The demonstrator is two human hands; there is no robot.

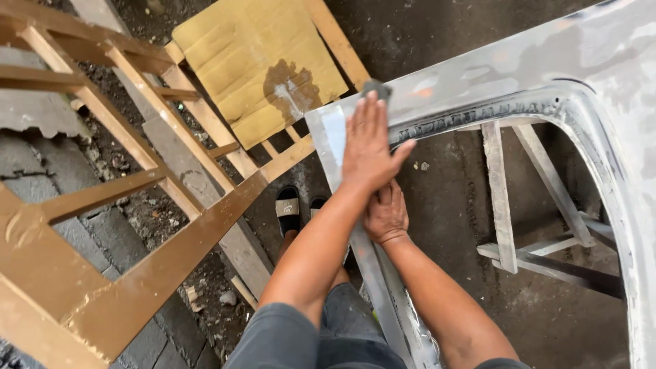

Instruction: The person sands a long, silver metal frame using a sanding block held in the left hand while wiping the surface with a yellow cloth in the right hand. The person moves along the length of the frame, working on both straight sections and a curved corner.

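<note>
Head view, looking straight down. Left hand [369, 147] lies flat, fingers together and extended, palm pressed on a grey sanding pad [376, 89] whose dark edge just shows beyond the fingertips. Pad sits at the upper corner of a grey primed car body panel [519, 68], on its outer face. Right hand [386, 215] is just below and touching the left wrist, fingers curled around the narrow edge strip of the panel; a closed grip on the panel edge, thumb not visible.

Panel surface: dull grey, patchy, with lighter rubbed areas and faint pinkish spots. It curves from the corner across to the right edge of the picture and down, forming an open arch. Its narrow strip runs down between the two forearms toward the person's lap.

Under the panel, inside the arch: a grey metal stand [533, 232] of angled bars. To the left, a brown-painted wooden frame [137, 273] with cross slats, tilted. A sheet of cardboard [260, 61] with a dark stain rests on the frame's far end.

Floor [451, 212]: dark, dusty concrete, with paving blocks and rubble at the left. Person wears grey trousers and black sandals [288, 208].
</note>
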